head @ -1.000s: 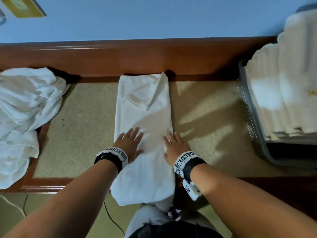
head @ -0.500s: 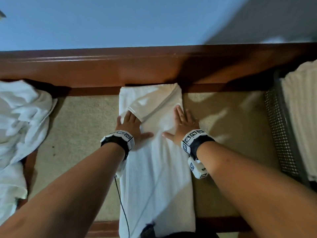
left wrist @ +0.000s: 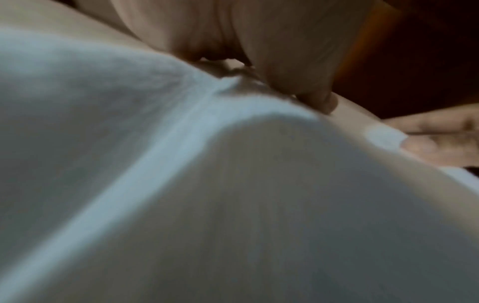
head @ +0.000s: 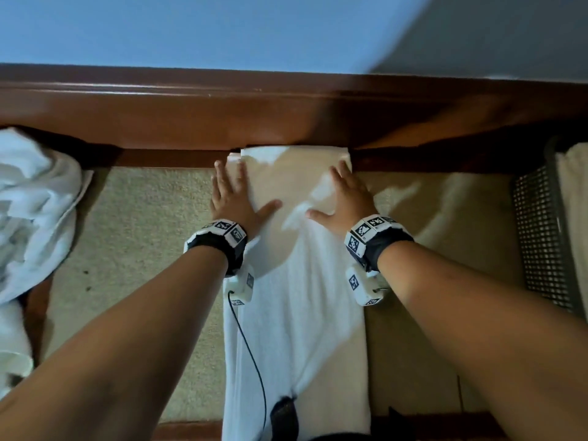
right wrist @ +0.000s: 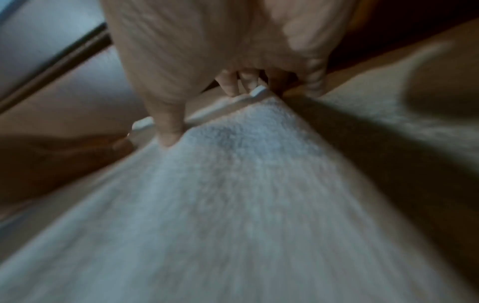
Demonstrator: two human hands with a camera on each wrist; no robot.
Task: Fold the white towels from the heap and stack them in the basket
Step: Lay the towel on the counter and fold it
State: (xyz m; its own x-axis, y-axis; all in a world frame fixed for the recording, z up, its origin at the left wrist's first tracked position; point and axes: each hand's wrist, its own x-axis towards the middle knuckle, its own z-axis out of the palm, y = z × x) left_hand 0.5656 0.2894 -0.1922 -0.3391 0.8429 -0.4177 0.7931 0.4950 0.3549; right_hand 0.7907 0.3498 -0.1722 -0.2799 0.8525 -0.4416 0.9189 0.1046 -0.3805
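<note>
A long, narrow folded white towel [head: 302, 313] lies lengthwise on the beige mat, its far end against the wooden rail. My left hand [head: 234, 195] lies flat on the towel's far left part, fingers straight, thumb spread. My right hand [head: 345, 195] presses flat on its far right part. The left wrist view shows white towel cloth [left wrist: 181, 184] under my palm, and the right wrist view shows the towel [right wrist: 233, 194] with my fingertips [right wrist: 169, 135] on it. The heap of unfolded white towels [head: 35, 211] lies at the left. The grey mesh basket [head: 541, 233] stands at the right edge with folded towels [head: 576, 202] in it.
A brown wooden rail [head: 222, 116] runs across the far side below a blue wall [head: 191, 27]. The beige mat [head: 136, 249] lies bare between the heap and the towel, and between the towel and the basket. A thin black cable [head: 251, 354] trails from my left wrist.
Both hands slid flat along the towel from its middle to its far end near the rail. The turned-over corner at the far end now lies flattened.
</note>
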